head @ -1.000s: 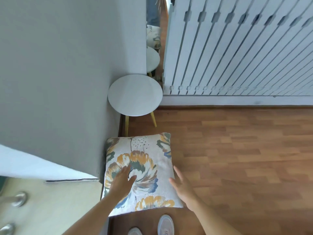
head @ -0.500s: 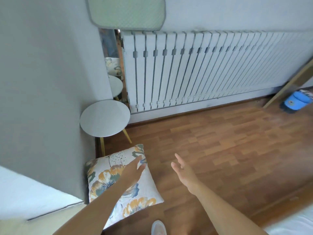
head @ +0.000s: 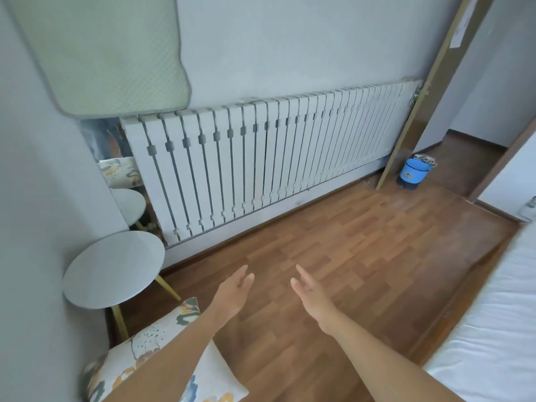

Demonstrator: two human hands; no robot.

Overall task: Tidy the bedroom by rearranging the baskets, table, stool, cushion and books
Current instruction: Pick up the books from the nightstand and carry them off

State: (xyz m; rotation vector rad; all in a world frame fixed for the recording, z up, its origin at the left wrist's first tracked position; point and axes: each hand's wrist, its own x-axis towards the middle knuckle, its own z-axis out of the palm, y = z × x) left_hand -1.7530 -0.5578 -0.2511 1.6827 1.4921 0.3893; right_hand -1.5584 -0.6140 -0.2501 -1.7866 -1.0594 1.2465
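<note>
A floral cushion (head: 145,352) lies on the wooden floor at the bottom left, against the grey wall, partly hidden by my left forearm. Just beyond it stands a small round white table (head: 113,268) on yellow legs, tucked into the corner. My left hand (head: 235,288) hovers above the floor to the right of the table, fingers straight, holding nothing. My right hand (head: 310,291) floats beside it, also flat and empty. Neither hand touches the cushion.
A long white slatted radiator cover (head: 261,163) runs along the far wall. A mirror strip (head: 124,181) at its left reflects the table and cushion. A blue bin (head: 413,172) stands by the door frame. A white bed edge (head: 493,329) fills the lower right.
Both hands have lifted off the cushion and moved forward above the bare floor. My view has risen and turned right, bringing the radiator cover, door and bed into sight.
</note>
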